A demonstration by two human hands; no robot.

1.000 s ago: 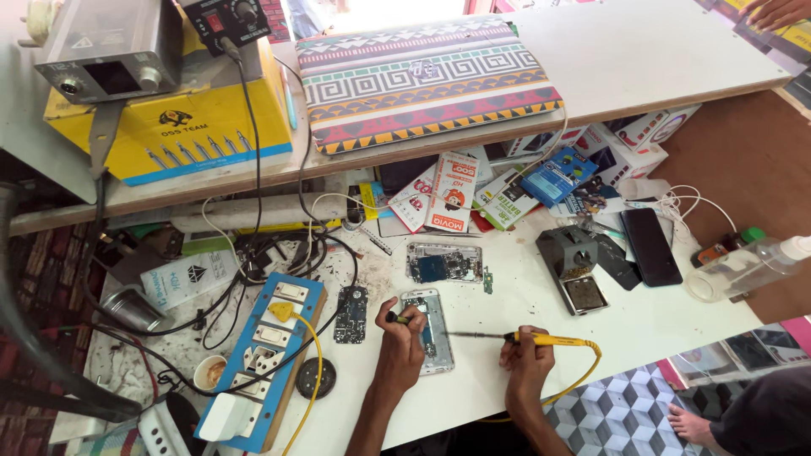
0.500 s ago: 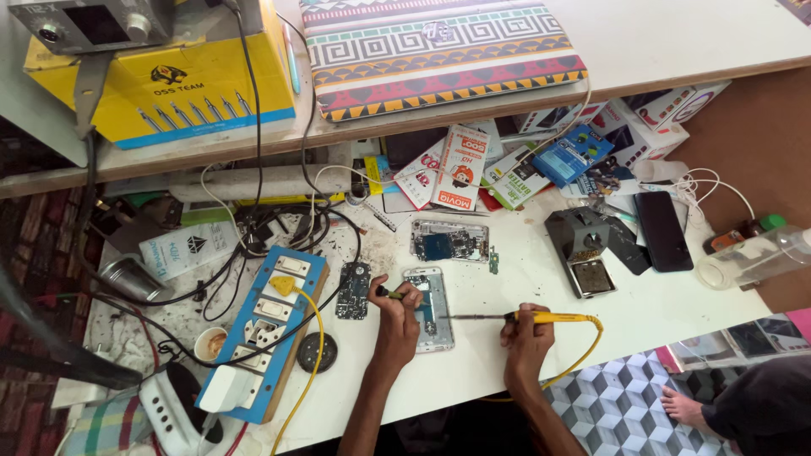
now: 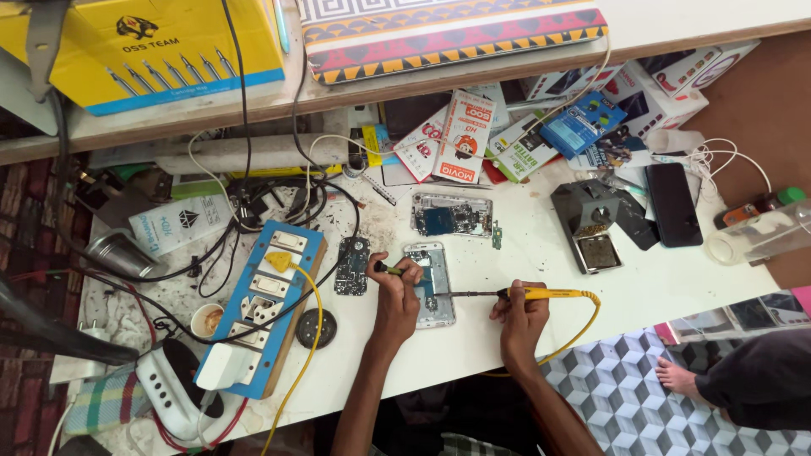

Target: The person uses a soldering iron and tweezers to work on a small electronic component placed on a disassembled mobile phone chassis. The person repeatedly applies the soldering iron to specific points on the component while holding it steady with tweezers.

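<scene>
An opened phone [image 3: 429,285] lies flat on the white worktable [image 3: 591,295], its back cover off, showing a silvery frame with a pale blue-white inner plate and small dark parts near its upper and lower ends. Its long axis runs away from the person, leaning a little to the left at the far end, so the top points toward the shelf at the back. The left hand [image 3: 395,295] rests on the phone's left edge and is closed around a small dark tool with a green tip [image 3: 387,269], which pokes out leftward from the fingers toward a loose dark circuit board [image 3: 351,265] lying just beside the phone. The right hand [image 3: 519,314] is clenched on the yellow handle of a soldering iron [image 3: 524,294]; the iron lies nearly level, its thin dark shaft pointing left with the tip meeting the phone's right edge, and its yellow cord curls back to the right and off the table edge. Farther back, a second stripped phone frame [image 3: 452,214] lies crosswise. A blue power strip [image 3: 266,304] sits well to the left, and a dark iron stand [image 3: 591,221] sits to the right.
</scene>
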